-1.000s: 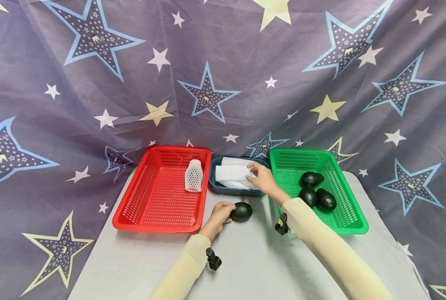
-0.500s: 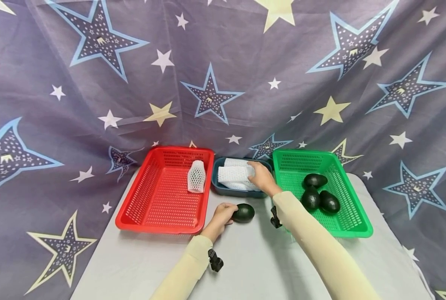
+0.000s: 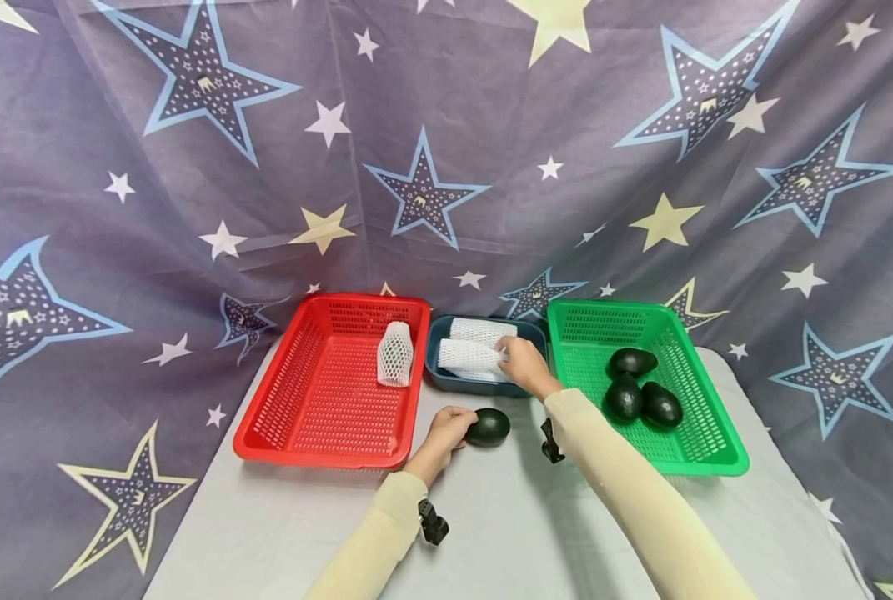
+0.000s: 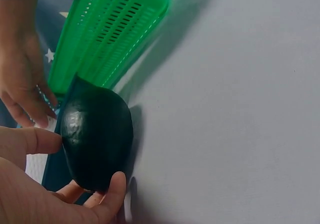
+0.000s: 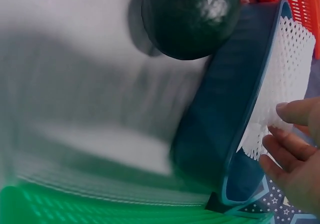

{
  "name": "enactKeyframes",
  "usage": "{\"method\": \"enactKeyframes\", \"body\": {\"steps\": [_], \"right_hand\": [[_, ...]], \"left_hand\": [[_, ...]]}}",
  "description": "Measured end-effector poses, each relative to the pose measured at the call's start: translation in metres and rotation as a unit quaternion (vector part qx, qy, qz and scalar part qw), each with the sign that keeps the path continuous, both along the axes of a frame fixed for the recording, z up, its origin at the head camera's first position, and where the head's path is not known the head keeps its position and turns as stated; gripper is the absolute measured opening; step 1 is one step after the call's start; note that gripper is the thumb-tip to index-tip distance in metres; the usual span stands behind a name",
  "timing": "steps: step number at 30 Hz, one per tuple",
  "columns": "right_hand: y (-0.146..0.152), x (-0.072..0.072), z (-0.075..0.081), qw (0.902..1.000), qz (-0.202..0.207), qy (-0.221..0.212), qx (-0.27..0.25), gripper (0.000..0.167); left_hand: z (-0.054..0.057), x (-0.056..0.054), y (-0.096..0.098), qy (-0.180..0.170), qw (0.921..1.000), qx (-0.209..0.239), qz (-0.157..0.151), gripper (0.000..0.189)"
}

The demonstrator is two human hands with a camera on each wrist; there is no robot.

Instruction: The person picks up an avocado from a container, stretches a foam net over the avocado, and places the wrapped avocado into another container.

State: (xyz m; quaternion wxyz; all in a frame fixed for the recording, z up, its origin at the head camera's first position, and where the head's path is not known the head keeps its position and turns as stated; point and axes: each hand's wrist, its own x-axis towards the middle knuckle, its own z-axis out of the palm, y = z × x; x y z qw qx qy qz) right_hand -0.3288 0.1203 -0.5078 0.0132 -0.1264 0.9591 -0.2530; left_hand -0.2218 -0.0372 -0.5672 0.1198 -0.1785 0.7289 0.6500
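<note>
Dark-green, glossy oval avocado (image 3: 489, 427): low at the white-covered counter (image 3: 491, 542), in front of the dark-blue plastic tub (image 3: 479, 387); contact with the counter cannot be told. Left hand (image 3: 443, 435): fingers parted by the fruit's width, clamped round its left end. Right hand (image 3: 525, 365), over the tub: thumb and fingers almost together, pinching the right end of a white foam-mesh sleeve (image 3: 467, 356). Either side of the tub: red perforated plastic basket (image 3: 296, 400) with one bulging white mesh sleeve (image 3: 395, 357); green perforated plastic basket (image 3: 583, 358) with three dark avocados (image 3: 623, 400). Behind: star-printed grey-purple cloth (image 3: 416, 83).
</note>
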Motion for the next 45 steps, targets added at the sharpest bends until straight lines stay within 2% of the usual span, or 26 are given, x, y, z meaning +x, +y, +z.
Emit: {"method": "enactKeyframes", "body": {"steps": [7, 14, 18, 23, 25, 28, 31, 33, 37, 41, 45], "right_hand": [[0.007, 0.007, 0.004, 0.9972, -0.013, 0.011, -0.073, 0.019], [0.013, 0.016, 0.009, 0.9870, -0.024, 0.025, -0.157, 0.018], [0.016, 0.023, 0.013, 0.9778, -0.027, 0.019, -0.207, 0.022], [0.020, 0.032, 0.021, 0.9549, -0.054, -0.008, -0.292, 0.025], [0.022, 0.035, 0.025, 0.9410, -0.074, -0.027, -0.329, 0.025], [0.027, 0.040, 0.030, 0.9151, -0.094, -0.059, -0.388, 0.028], [0.033, 0.047, 0.035, 0.8921, -0.098, -0.088, -0.432, 0.031], [0.038, 0.052, 0.037, 0.8826, -0.095, -0.103, -0.449, 0.033], [0.047, 0.062, 0.038, 0.8768, -0.083, -0.128, -0.456, 0.035], [0.051, 0.071, 0.035, 0.8758, -0.068, -0.143, -0.456, 0.036], [0.051, 0.079, 0.030, 0.8712, -0.058, -0.153, -0.463, 0.036]], "left_hand": [[0.001, 0.000, 0.000, 0.008, 0.9999, -0.003, 0.005, 0.026], [-0.003, -0.002, 0.001, 0.011, 0.9998, -0.010, 0.012, 0.027], [-0.004, -0.002, 0.001, 0.011, 0.9998, -0.010, 0.015, 0.026], [-0.004, -0.002, 0.002, 0.021, 0.9993, -0.020, 0.021, 0.025], [-0.003, -0.002, 0.003, 0.029, 0.9985, -0.031, 0.033, 0.026], [0.004, -0.004, 0.004, 0.054, 0.9948, -0.050, 0.071, 0.035], [0.017, -0.006, 0.004, 0.088, 0.9903, -0.019, 0.106, 0.046], [0.028, -0.007, 0.003, 0.112, 0.9874, 0.024, 0.109, 0.052], [0.044, -0.012, 0.001, 0.150, 0.9790, 0.121, 0.068, 0.055], [0.054, -0.014, -0.001, 0.163, 0.9686, 0.187, 0.023, 0.051], [0.058, -0.014, 0.000, 0.171, 0.9606, 0.219, 0.017, 0.046]]}}
